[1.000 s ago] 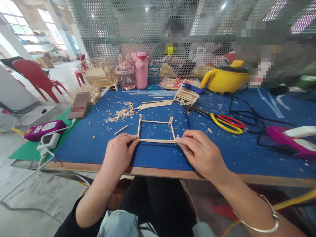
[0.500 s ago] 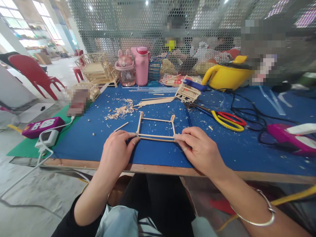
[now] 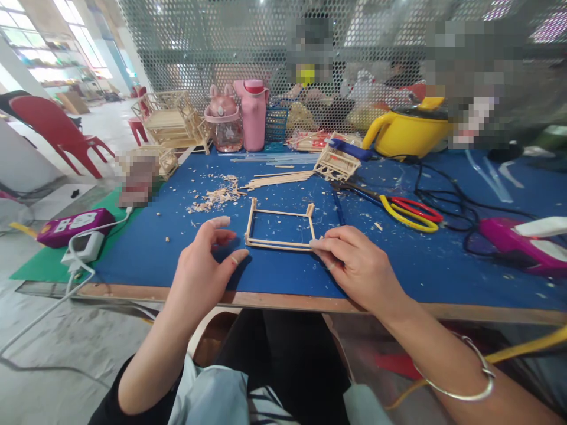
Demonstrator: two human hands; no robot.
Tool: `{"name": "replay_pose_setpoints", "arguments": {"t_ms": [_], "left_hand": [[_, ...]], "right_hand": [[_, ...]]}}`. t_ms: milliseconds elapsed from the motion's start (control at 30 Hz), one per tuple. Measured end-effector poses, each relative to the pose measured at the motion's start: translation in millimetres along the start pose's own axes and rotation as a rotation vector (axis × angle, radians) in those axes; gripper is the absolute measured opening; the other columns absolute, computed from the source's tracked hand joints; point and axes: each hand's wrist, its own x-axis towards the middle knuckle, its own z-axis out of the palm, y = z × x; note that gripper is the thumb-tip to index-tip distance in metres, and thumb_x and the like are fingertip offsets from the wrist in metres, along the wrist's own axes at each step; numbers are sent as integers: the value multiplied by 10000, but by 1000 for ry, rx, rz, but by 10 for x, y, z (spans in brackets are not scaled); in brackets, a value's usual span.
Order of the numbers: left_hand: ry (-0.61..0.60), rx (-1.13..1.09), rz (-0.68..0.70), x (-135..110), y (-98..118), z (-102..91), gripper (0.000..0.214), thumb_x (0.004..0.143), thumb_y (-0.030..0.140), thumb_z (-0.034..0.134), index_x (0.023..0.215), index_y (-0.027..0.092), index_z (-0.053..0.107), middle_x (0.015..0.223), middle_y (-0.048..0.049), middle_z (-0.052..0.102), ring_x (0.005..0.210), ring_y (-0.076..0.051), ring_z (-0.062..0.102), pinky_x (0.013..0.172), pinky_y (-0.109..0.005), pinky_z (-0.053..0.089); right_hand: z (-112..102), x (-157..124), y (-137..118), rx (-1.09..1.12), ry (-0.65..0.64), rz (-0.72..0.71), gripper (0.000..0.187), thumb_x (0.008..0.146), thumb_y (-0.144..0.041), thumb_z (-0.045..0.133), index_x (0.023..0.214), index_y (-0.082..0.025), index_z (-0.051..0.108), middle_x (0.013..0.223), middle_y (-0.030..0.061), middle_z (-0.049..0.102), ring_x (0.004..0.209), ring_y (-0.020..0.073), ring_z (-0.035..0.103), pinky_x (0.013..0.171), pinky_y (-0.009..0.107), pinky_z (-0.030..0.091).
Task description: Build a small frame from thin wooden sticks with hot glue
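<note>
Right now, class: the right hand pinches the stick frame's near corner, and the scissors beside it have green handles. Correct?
No. The head view shows the scissors with yellow and red handles; the right hand does pinch the stick frame.

A thin silver bangle circles the wrist behind the right hand; the left hand and both forearms are bare. A black sleeve covers the left elbow. Pale blue-grey cloth with dark stripes and black trousers show at the lap.
</note>
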Motion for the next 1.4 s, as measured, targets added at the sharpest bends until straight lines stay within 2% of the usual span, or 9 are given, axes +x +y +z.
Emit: {"name": "replay_pose_setpoints", "arguments": {"t_ms": [100,300,400,533,667,933,1200,1400], "left_hand": [[-26,-121,-6,54,15,97,659,746,266,646,1341,245,363,936,-5,695,871,-164,653,840,-333,500],[-28,-107,-4,104,62,129,668,766,230,609,1378,231,342,839,8,710,818,-165,667,814,-332,501],[-43,-75,-1,105,62,132,555,776,241,603,1306,230,438,835,8,714,825,-171,666,819,-336,493],[-13,-12,-4,100,56,155,330,768,308,625,1080,203,603,864,-19,710,834,-185,658,821,-336,494],[7,88,30,100,71,157,222,773,347,621,934,204,675,891,-36,708,858,-205,645,835,-347,493],[29,105,81,106,64,173,196,799,354,592,860,209,708,913,-31,728,879,-207,650,854,-337,492],[33,125,44,103,80,169,183,796,352,596,829,225,723,872,-22,737,845,-211,658,818,-339,501],[29,124,30,101,86,163,188,794,356,594,827,229,728,847,-20,737,824,-211,659,801,-339,504]], "right_hand": [[-2,4,-2,0,1,1,108,856,-160,564,909,-178,657,862,55,606,805,157,576,732,280,496],[2,6,-2,3,0,-3,106,855,-150,565,910,-173,653,864,55,605,812,156,573,739,277,493],[5,7,-2,4,0,3,100,858,-154,562,903,-174,650,862,53,606,810,155,573,736,277,492],[4,11,-2,12,-2,6,92,864,-155,553,888,-179,639,857,48,611,803,152,576,742,279,491],[4,13,-4,28,-9,12,92,867,-157,547,888,-187,631,869,48,615,812,154,583,751,285,493],[0,9,-5,46,-35,35,109,874,-164,528,895,-202,628,878,50,622,823,166,591,755,308,497],[-2,24,-33,55,-13,13,187,825,-60,500,914,-206,577,896,49,607,866,176,586,790,314,487],[8,14,-40,48,22,153,203,797,-70,520,930,-222,508,863,31,605,806,177,606,720,300,484]]}}
